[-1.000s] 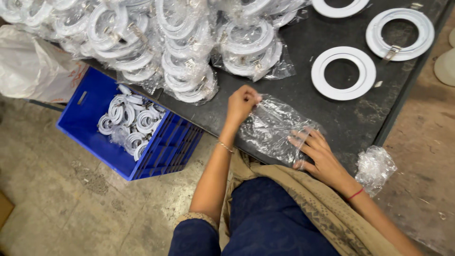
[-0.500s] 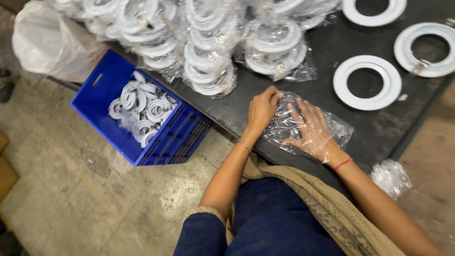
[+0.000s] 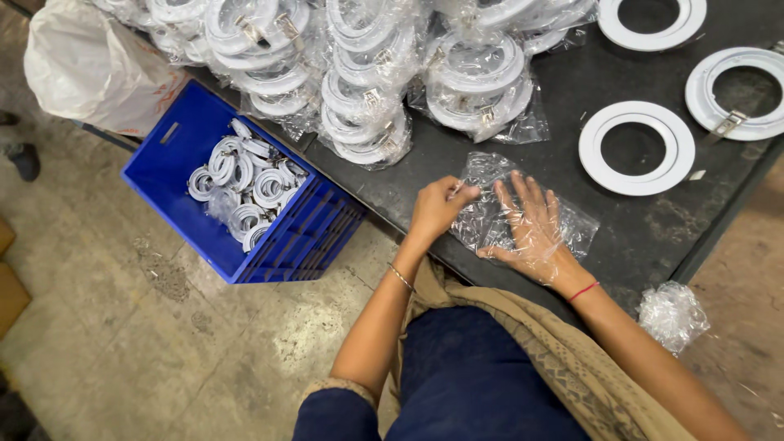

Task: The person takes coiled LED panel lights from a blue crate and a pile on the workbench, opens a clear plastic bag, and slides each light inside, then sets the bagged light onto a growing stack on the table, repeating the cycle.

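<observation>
A clear, crinkled plastic bag (image 3: 490, 196) is seen lying flat on the dark grey worktable (image 3: 637, 237), close to its near edge and just in front of the person. The right hand (image 3: 531, 224) is pushed inside the bag, its fingers spread wide and the palm turned down against the tabletop, so that the film is stretched over the back of the hand. The left hand (image 3: 437, 208) is held at the bag's left edge, where the film is pinched between the thumb and the curled fingertips. A thin bangle is worn on the left wrist and a red thread on the right wrist. A bare white flat plastic ring (image 3: 637, 147) is laid on the table just beyond the bag, to its right, apart from it, and two more white rings (image 3: 739, 94) are placed farther back. Along the far side of the table, stacks of white rings wrapped in clear plastic bags (image 3: 367, 90) are piled near one another. On the concrete floor to the left, against the table's edge, a blue plastic crate (image 3: 200, 135) is set, partly filled with smaller white rings. A bulging white sack (image 3: 90, 69) is propped behind the crate. A crumpled wad of clear plastic film (image 3: 671, 314) is seen lying on the floor to the right of the person.
</observation>
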